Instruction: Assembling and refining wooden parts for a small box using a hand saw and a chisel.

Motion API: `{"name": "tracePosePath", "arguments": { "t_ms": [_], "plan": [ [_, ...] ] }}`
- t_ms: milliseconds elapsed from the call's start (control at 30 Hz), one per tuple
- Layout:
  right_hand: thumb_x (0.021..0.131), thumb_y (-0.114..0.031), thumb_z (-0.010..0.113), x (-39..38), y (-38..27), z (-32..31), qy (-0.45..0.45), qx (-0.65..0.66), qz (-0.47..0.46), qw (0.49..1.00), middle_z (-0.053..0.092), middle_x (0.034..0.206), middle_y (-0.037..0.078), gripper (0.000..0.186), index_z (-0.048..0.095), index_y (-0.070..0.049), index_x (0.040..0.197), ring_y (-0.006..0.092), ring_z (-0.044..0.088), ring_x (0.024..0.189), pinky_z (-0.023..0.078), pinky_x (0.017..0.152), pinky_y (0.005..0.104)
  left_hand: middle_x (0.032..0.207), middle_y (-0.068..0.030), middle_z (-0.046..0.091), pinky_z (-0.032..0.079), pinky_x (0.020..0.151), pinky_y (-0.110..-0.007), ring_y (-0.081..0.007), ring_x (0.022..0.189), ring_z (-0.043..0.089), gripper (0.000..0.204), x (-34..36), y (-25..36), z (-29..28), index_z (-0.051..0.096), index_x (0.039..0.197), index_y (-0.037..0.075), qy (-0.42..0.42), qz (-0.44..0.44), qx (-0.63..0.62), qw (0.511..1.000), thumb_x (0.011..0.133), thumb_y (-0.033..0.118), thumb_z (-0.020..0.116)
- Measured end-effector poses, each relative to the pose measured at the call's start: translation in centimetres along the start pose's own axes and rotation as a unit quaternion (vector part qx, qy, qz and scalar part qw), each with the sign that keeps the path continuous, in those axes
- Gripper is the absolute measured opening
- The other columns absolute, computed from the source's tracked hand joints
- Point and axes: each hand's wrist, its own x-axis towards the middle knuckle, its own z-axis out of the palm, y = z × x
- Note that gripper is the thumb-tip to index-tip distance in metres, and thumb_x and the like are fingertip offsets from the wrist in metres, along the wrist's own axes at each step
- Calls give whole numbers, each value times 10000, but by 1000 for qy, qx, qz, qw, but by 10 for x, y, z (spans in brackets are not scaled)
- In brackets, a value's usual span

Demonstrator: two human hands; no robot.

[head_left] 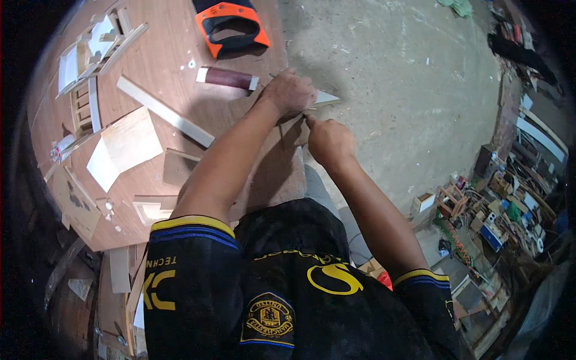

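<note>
My left hand (289, 91), fingers closed, holds a pale triangular piece (325, 98) at the bench's right edge, over a brown wooden piece (293, 133). Just below and right of it, my right hand (331, 141) grips a small dark tool whose tip meets the work under my left hand; its kind is unclear. A maroon-wrapped block (227, 78) with pale ends lies left of my left hand. Above them is a saw with an orange-and-black handle (232, 30). My left hand hides much of the pieces it presses on.
The wooden bench (168, 66) carries a long pale strip (165, 111), small wooden assemblies (93, 54), thin boards (126, 144) and scraps. Right of it is a concrete floor (408, 108), with a green cloth (456, 6) at the top and piled wood and clutter (498, 210) along the right side.
</note>
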Motion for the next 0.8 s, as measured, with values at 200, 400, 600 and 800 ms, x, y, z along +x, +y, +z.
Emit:
{"name": "tracePosePath", "arguments": {
  "t_ms": [200,400,600,800],
  "plan": [
    [933,-221,450,-9,5,-12,2,-4,-65,998,689,775,162,250,680,-122,933,329,694,731,556,645,438,682,-30,613,443,701,-392,-209,687,628,242,2,1,-7,674,661,175,-28,-38,-34,998,846,284,561],
    [898,-158,465,-4,1,-4,-13,-15,-40,999,671,766,186,278,649,-154,1106,367,676,725,544,636,455,655,-43,588,444,666,-397,-231,618,611,250,-1,1,-6,645,636,136,-13,-32,-29,999,823,291,584],
    [859,-116,476,-4,14,16,8,0,-15,1000,668,768,192,400,609,-221,1220,365,669,704,535,623,461,679,-43,593,435,690,-397,-245,641,609,244,1,0,-2,618,626,155,-16,-12,-27,999,824,294,586],
    [839,-123,496,-22,21,24,50,7,-58,997,671,728,161,522,516,-235,1349,345,664,638,530,571,448,651,-40,573,434,706,-406,-235,639,599,250,3,3,-2,616,616,143,-11,-29,-43,999,823,282,597]
  ]
}}
